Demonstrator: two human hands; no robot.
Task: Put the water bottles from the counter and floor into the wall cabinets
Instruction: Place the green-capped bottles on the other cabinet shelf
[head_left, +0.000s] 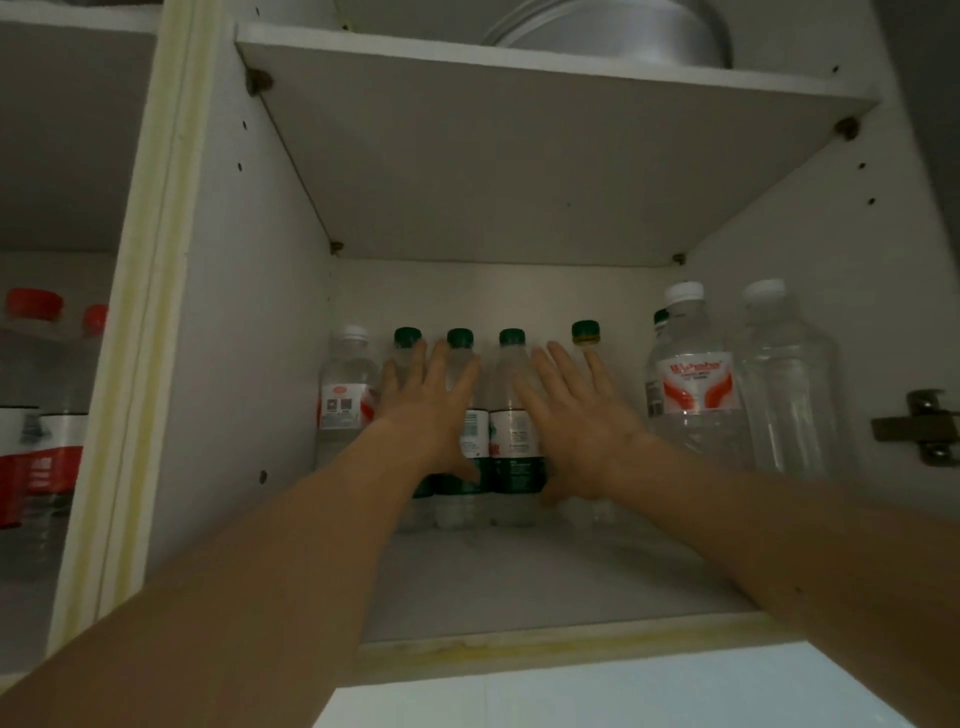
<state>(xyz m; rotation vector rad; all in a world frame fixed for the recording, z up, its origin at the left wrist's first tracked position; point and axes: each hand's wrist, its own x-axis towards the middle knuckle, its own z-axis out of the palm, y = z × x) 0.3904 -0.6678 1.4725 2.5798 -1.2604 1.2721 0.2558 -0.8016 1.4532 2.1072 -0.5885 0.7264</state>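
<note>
- A white wall cabinet (249, 332) stands open, seen from below, with a pale shelf floor (519, 577) and a second shelf board (519, 135) overhead.
- Along the back of that floor runs a row of green-capped bottles (511, 415), upright and side by side, their dark green labels low on clear bodies (four green caps show in the row, and what looks like a fifth peeks out behind the larger bottle at the right).
- The left hand (434, 415) lies flat against the fronts of the two left-hand bottles of the row, fingers straight and spread, gripping nothing.
- The right hand (576, 421) does the same on the right part of the row, fingers straight and fanned, palm against the bottles, its thumb pointing down near the shelf floor.
- Just left of the row stands a white-capped bottle (347, 400) with a red and white label, close to the cabinet's side wall.
- To the right, nearer the front, stand a larger labelled bottle (693, 384) with a white cap and red print, and beside it a plain clear bottle (789, 384) with no label.
- A metal hinge (919, 428) sits on the right wall.
- On the upper shelf rests a metal pan (623, 36).
- The neighbouring compartment at far left holds red-capped bottles (36, 415).
</note>
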